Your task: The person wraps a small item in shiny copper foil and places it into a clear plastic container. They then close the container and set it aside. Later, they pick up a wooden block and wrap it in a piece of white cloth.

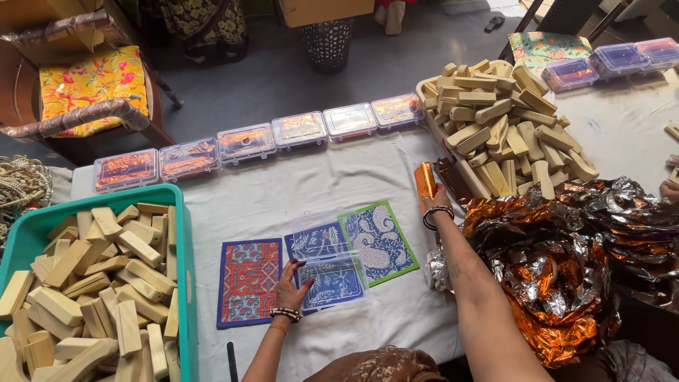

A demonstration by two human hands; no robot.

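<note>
While the right hand [436,200] reaches fwd, fingers closed round a foil-wrapped orange block [425,182] held upright just beside the tray of bare wooden blocks [506,120], the left hand [291,281] lies flat, fingers spread, on an open clear plastic case [327,260]. Case sits over blue patterned cards [316,244], w/ a red-orange card [249,281] to its left & a green-edged card [378,240] to its right. Row of clear lidded boxes [244,143] w/ orange contents runs along table's far edge. Crumpled orange/silver foil [566,262] heaped near right arm.

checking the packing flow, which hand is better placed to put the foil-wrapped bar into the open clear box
Right, probably. The right hand already grips the orange foil-wrapped bar, while the left hand rests on the open clear plastic box, steadying it.
</note>
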